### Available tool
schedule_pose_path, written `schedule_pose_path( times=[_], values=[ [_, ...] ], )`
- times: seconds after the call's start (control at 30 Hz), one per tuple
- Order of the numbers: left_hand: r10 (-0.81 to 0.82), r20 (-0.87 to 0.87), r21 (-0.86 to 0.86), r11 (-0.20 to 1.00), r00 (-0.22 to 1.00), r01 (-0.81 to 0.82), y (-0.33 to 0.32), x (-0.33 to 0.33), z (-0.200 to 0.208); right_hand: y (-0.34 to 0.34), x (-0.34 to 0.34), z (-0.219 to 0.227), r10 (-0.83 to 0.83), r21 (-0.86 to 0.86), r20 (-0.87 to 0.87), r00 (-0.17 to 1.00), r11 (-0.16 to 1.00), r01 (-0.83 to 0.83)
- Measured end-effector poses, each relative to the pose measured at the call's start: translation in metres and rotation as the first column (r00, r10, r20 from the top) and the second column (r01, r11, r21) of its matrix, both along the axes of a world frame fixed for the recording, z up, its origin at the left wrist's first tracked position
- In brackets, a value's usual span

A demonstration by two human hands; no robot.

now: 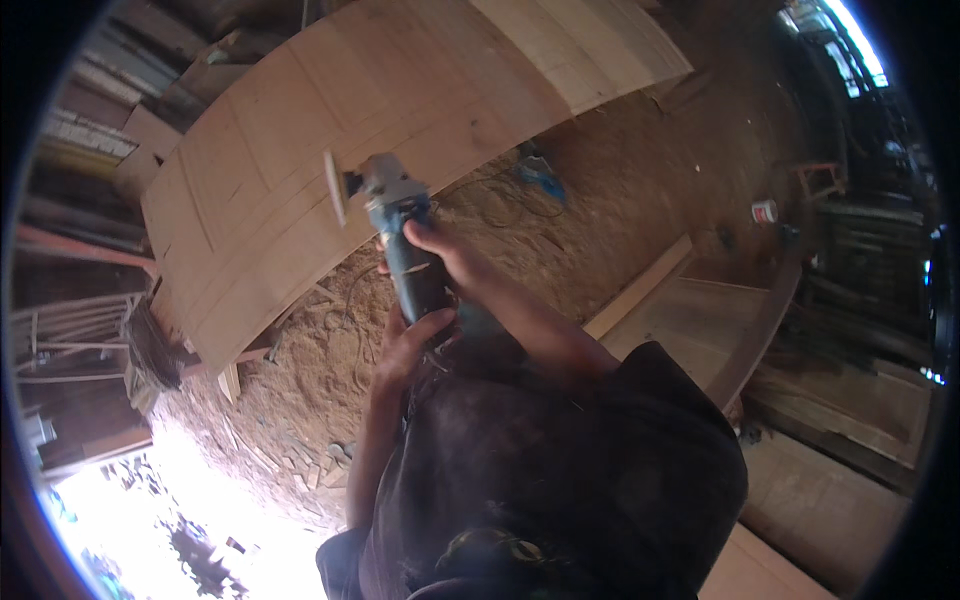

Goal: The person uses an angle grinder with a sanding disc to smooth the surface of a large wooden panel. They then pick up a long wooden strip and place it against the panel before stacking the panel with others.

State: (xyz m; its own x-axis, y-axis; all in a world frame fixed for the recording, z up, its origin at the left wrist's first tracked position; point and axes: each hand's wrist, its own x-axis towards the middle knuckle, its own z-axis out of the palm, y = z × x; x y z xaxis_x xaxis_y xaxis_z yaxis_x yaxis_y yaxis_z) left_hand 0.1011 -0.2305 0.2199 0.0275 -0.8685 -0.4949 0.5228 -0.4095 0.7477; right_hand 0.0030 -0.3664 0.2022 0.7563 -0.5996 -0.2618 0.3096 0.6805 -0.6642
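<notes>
At the left, we see one broad, pale-brown wooden panel point(370, 110) lying beyond our hands, reaching to both sides of the one thin, pale round disc point(335, 188). The disc stands nearly edge-on over the panel; we cannot tell whether they touch. The disc sits at the far left end of one blue-and-black cylindrical power tool point(418, 285), whose long axis runs from near our body outward and slightly left. Of our two hands, the left hand point(408, 338) has its grip wrapped around the tool's rear; the right hand point(440, 248), nearer the disc, has its grip closed around the body behind the metal head. Farther right, we count one blue object point(543, 178) on the brown, dusty floor point(610, 200), then one small white-and-red container point(764, 211).
</notes>
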Motion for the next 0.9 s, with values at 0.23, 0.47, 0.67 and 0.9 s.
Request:
schedule_pose_path(
  times=[0.23,0.47,0.67,0.9],
  values=[
    [-0.332,0.233,0.042,0.942,0.914,0.332,-0.062,-0.057,-0.011,-0.018,-0.082,-0.006,-0.39,0.17,-0.07,0.918,0.902,0.396],
    [-0.545,0.238,0.007,0.828,0.804,0.56,-0.078,-0.099,-0.029,-0.006,-0.139,-0.01,-0.579,0.029,-0.284,0.765,0.792,0.61],
    [-0.596,0.137,-0.108,0.785,0.792,0.61,-0.084,-0.124,-0.03,-0.005,-0.173,-0.011,-0.597,0.105,-0.374,0.709,0.733,0.672],
    [-0.719,-0.005,-0.162,0.686,0.695,0.709,-0.114,-0.144,-0.035,-0.026,-0.223,-0.019,-0.523,0.033,-0.176,0.834,0.844,0.536]
  ],
)
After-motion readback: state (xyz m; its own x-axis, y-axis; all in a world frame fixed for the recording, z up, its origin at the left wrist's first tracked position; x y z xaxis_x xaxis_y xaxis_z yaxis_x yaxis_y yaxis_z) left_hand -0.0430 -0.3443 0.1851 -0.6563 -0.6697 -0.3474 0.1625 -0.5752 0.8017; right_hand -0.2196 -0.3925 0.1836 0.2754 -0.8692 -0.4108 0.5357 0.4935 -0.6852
